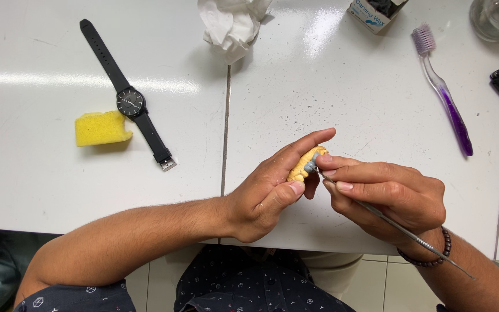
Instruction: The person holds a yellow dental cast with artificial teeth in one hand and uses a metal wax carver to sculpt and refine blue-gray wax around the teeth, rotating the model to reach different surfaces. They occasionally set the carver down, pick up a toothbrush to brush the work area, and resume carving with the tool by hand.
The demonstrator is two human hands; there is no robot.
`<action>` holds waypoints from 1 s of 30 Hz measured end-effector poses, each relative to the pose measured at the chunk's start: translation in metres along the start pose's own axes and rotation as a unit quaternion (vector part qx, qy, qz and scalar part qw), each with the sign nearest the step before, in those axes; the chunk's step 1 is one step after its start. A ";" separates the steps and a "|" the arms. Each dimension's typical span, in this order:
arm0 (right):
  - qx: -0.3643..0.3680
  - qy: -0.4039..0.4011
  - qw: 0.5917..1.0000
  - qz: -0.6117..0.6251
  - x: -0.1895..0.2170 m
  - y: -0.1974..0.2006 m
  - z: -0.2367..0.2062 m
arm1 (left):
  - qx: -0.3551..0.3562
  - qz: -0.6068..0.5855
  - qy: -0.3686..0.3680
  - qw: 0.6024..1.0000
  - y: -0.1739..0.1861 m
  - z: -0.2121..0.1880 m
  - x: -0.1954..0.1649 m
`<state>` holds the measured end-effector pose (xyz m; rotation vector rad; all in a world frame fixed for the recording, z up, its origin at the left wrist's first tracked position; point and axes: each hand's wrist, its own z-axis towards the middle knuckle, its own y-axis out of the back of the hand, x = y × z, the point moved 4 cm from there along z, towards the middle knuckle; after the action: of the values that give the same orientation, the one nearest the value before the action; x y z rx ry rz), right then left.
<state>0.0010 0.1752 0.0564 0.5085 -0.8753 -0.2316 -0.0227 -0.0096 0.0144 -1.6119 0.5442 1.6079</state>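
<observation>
1. Metal carving tool (397, 226): pinched in right hand (394, 196), tip on the grey wax.
2. Yellow dental model (305, 163): gripped between left hand (264, 193) thumb and fingers, above white table (342, 98).
3. Risk: excess tip pressure may gouge wax or slip toward the left thumb.
4. Far: sponge (102, 127), watch (130, 103), toothbrush (443, 89).

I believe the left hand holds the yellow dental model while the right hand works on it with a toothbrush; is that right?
Not quite. The left hand does hold the yellow dental model, but the right hand works on it with a thin metal tool, not a toothbrush. The head view shows the purple toothbrush lying untouched on the table.
</observation>
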 end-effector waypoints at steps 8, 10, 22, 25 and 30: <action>0.015 0.014 1.000 -0.023 0.000 -0.001 0.001 | -0.007 0.001 0.000 1.000 0.000 0.001 0.000; 0.004 0.010 1.000 -0.016 0.000 -0.001 0.001 | -0.005 -0.006 0.006 1.000 0.000 0.001 -0.001; 0.002 0.014 1.000 -0.028 0.001 -0.002 -0.002 | 0.001 -0.036 0.022 0.999 0.000 0.002 0.001; -0.007 0.023 1.000 -0.019 0.000 -0.003 -0.003 | 0.007 -0.057 0.024 0.998 -0.002 0.001 0.001; -0.002 0.026 0.999 -0.033 -0.002 -0.003 -0.004 | 0.007 -0.060 0.023 0.998 -0.001 0.001 0.002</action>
<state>0.0029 0.1748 0.0516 0.5390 -0.8081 -0.2795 -0.0225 -0.0075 0.0132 -1.6443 0.4728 1.4790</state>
